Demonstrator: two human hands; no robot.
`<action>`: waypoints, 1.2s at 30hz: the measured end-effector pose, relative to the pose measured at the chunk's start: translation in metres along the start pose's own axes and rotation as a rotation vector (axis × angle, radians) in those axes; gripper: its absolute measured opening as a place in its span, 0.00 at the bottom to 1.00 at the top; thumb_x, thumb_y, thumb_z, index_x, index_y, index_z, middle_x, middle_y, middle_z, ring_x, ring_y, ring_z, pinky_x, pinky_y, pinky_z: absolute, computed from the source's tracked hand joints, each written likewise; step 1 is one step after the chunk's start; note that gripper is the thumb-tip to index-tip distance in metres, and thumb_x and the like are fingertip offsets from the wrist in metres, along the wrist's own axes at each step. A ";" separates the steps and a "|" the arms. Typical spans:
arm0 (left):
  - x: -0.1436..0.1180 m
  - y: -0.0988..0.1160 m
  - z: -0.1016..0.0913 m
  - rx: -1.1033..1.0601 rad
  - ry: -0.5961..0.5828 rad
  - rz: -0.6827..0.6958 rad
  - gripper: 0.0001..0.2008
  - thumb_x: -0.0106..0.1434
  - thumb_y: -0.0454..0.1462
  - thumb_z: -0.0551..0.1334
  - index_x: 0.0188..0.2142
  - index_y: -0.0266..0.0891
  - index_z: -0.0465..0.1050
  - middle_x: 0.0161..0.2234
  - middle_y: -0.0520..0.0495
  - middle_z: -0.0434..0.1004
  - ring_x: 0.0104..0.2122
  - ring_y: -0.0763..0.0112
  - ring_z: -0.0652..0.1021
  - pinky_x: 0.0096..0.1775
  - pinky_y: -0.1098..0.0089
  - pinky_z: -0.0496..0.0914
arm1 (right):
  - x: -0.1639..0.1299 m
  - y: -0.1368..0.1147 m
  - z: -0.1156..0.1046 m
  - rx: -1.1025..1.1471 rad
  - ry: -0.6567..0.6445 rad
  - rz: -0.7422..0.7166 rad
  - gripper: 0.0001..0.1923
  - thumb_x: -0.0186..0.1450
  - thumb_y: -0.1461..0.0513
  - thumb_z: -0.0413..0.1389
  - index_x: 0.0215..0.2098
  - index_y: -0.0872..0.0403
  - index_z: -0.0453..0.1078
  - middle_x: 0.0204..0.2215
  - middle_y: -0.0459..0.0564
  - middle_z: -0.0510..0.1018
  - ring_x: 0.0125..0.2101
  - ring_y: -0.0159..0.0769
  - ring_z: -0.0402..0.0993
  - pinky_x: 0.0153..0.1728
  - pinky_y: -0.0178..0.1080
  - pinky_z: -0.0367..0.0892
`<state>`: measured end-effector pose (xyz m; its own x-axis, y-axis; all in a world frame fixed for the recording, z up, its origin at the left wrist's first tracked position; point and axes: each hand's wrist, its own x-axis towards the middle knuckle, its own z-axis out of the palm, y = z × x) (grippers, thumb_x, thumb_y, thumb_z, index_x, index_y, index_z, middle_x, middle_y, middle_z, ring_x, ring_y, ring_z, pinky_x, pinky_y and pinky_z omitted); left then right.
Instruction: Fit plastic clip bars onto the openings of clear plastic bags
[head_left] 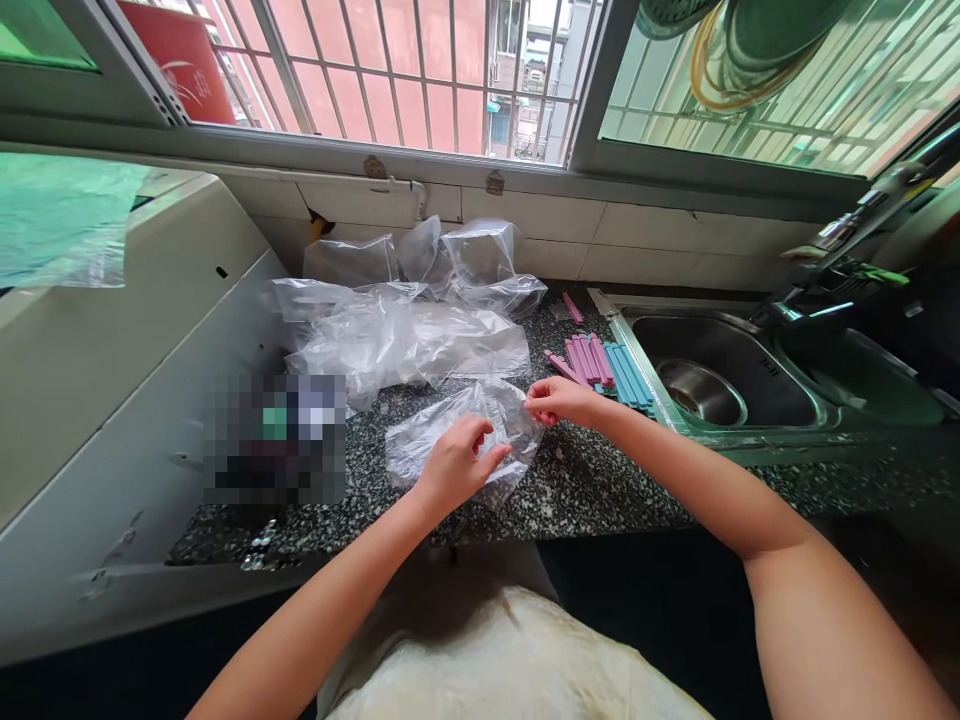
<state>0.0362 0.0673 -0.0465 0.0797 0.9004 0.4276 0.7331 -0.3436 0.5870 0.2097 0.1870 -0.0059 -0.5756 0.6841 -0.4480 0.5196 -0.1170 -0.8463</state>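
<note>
A clear plastic bag [427, 432] lies on the speckled counter [375, 515] in front of me. Over its near side is my left hand [459, 465], thumb and fingers apart and curved, with nothing visible between them. My right hand [559, 400] pinches the bag's right edge between thumb and fingertips. Just beyond the right hand lie several pink bag clips [589, 358] and several teal bag clips [628, 375], side by side. One more pink clip [573, 308] rests farther back.
Several more clear plastic bags [420, 335] are heaped toward the tiled wall [540, 225]. A steel sink [731, 375] with a faucet [825, 240] is at the right. A blurred-out object [277, 440] stands at the left, beside a white panel [180, 400]. Barred windows are behind.
</note>
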 end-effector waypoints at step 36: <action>0.005 -0.011 0.004 0.282 -0.257 0.001 0.10 0.62 0.33 0.52 0.27 0.37 0.69 0.28 0.46 0.70 0.26 0.70 0.71 0.29 0.71 0.64 | 0.028 0.006 -0.018 -0.836 0.109 -0.405 0.10 0.57 0.65 0.58 0.38 0.54 0.74 0.29 0.47 0.77 0.30 0.30 0.69 0.34 0.33 0.60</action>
<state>0.0315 0.0768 -0.0531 0.2212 0.9500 0.2204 0.8870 -0.2899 0.3594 0.2081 0.2183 -0.0182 -0.7716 0.6284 -0.0989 0.6024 0.6720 -0.4308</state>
